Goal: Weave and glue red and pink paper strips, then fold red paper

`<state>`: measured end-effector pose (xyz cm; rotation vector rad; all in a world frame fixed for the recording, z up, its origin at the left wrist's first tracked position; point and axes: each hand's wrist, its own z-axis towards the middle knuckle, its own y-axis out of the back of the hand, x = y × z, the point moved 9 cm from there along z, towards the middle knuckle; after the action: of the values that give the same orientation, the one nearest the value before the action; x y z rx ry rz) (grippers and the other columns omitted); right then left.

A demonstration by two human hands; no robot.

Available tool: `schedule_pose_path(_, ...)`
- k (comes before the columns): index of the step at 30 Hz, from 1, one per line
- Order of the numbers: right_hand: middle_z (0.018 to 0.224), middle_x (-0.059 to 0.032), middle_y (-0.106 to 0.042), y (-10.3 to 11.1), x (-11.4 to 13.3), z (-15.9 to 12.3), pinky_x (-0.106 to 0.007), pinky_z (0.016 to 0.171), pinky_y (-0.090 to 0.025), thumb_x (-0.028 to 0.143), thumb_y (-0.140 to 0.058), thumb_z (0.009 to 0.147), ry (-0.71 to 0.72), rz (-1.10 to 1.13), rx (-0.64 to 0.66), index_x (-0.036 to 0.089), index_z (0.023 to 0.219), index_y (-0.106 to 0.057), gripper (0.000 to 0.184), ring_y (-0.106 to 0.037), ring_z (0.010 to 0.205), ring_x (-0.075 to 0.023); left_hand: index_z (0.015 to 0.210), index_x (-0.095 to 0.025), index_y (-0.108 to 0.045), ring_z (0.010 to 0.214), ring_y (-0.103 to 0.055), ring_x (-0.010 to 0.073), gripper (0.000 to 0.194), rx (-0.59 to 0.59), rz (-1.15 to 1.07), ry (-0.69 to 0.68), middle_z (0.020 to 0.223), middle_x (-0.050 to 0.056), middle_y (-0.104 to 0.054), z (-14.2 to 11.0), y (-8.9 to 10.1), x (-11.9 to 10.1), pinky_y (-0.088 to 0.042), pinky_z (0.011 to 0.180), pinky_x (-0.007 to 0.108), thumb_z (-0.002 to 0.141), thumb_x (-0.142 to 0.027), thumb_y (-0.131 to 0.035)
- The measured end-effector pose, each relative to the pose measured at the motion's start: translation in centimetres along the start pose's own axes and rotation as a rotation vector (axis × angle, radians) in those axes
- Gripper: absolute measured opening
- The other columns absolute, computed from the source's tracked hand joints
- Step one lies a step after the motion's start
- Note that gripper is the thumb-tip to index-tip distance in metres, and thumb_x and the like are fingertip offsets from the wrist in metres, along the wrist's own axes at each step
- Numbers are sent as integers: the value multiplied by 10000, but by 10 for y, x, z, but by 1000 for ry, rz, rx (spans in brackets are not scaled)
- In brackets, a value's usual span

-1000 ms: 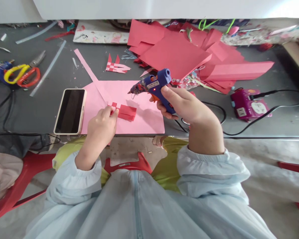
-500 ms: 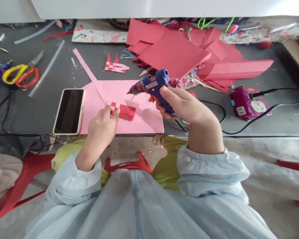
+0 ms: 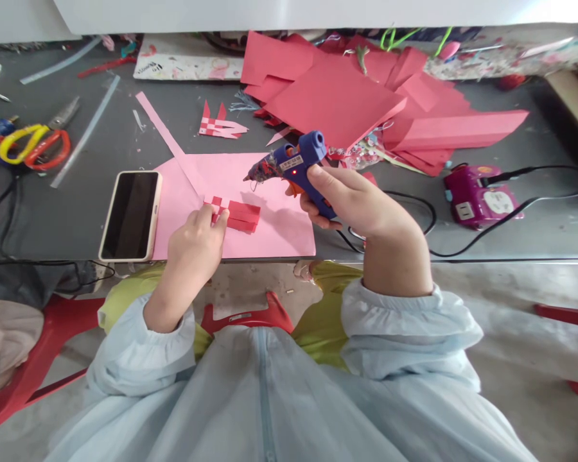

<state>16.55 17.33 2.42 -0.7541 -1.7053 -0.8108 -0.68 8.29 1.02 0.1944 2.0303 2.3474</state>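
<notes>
My left hand (image 3: 195,240) is closed, its thumb and fingers pinching a woven red-and-pink paper piece (image 3: 243,216) by its checkered end. That piece rests on a pink paper sheet (image 3: 289,234); the part under my fingers is hidden. My right hand (image 3: 351,199) is wrapped round a blue hot glue gun (image 3: 307,154) with a lit red light. Its nozzle points left, above the pink sheet and apart from the woven piece. A long pink paper strip (image 3: 166,138) slants toward my left fingertips. Farther back lies another woven paper piece (image 3: 221,127) with pointed ends.
A phone (image 3: 130,217) lies beside the pink sheet. Scissors (image 3: 38,144) and clear glue sticks (image 3: 87,131) are at the left. Red paper sheets (image 3: 334,96) pile up at the back. A purple power block (image 3: 481,197) with black cables sits at the right.
The view has shifted very slightly, so things on the table appear a little further left. Both hands keep their grips, with almost no movement of the glue gun or the woven piece.
</notes>
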Motion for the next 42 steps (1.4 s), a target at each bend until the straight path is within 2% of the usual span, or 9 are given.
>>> schedule_pose_path(9, 547, 52, -451, 4, 1, 1, -222, 347, -227, 741, -514, 868, 33, -39, -28, 196, 815, -544, 548, -402, 404, -65, 1205, -204, -677, 1038, -652, 259, 333, 5, -74, 26, 1162, 122, -686, 3, 1, 2, -517, 691, 326, 958, -204, -453)
schedule_pose_path(13, 548, 40, -470, 20, 11, -5, -249, 430, -301, 697, -495, 906, 120, -190, -163, 222, 768, -529, 496, -431, 445, -91, 1237, -198, -668, 1004, -675, 243, 372, -74, -168, 73, 1098, 93, -727, 2, 5, 15, -537, 756, 334, 938, -195, -446)
schedule_pose_path(19, 538, 11, -524, 38, 41, -37, -310, 559, -333, 432, -538, 962, 231, -541, -379, 226, 772, -543, 280, -465, 495, -138, 1266, -215, -619, 1066, -660, 220, 412, -268, -322, 191, 1119, 63, -721, -1, 18, 49, -531, 953, 369, 904, -173, -427)
schedule_pose_path(22, 604, -22, -558, 42, 53, -54, -323, 600, -334, 393, -536, 955, 270, -716, -490, 208, 903, -642, 220, -485, 566, -165, 1271, -181, -602, 1090, -639, 281, 398, -210, -275, 191, 1102, 111, -707, 5, 15, 52, -499, 1009, 459, 895, -218, -475)
schedule_pose_path(25, 709, -56, -630, 39, 56, -64, -323, 621, -343, 352, -510, 937, 293, -901, -569, 169, 1125, -687, 316, -518, 620, -178, 1286, -116, -580, 1118, -622, 329, 424, -93, -230, 172, 1128, 157, -699, 11, 7, 47, -478, 1019, 504, 896, -262, -499)
schedule_pose_path(28, 845, -91, -708, 32, 50, -68, -315, 605, -332, 338, -464, 920, 289, -1052, -598, 158, 1281, -633, 437, -570, 650, -192, 1341, -71, -536, 1159, -605, 348, 494, -49, -217, 147, 1210, 181, -676, 12, 2, 42, -461, 1029, 506, 900, -292, -508)
schedule_pose_path(31, 829, -99, -719, 21, 33, -66, -299, 552, -259, 397, -476, 920, 234, -1193, -564, 161, 1326, -593, 484, -567, 614, -190, 1389, -97, -498, 1189, -592, 347, 547, -46, -242, 115, 1277, 169, -653, 11, 0, 38, -439, 1050, 505, 896, -333, -530)
schedule_pose_path(35, 744, -100, -700, 7, 12, -64, -298, 521, -189, 380, -432, 946, 211, -1420, -539, 145, 1328, -584, 474, -603, 643, -214, 1378, -129, -501, 1229, -571, 343, 552, -72, -279, 85, 1326, 165, -635, 9, -2, 38, -410, 1072, 498, 879, -356, -568)
schedule_pose_path(42, 821, -121, -721, -4, -15, -59, -315, 527, -235, 328, -394, 963, 187, -1526, -496, 111, 1240, -609, 412, -617, 684, -228, 1339, -149, -526, 1203, -600, 315, 493, -84, -379, 65, 1281, 154, -666, 11, 1, 37, -426, 1064, 472, 881, -316, -595)
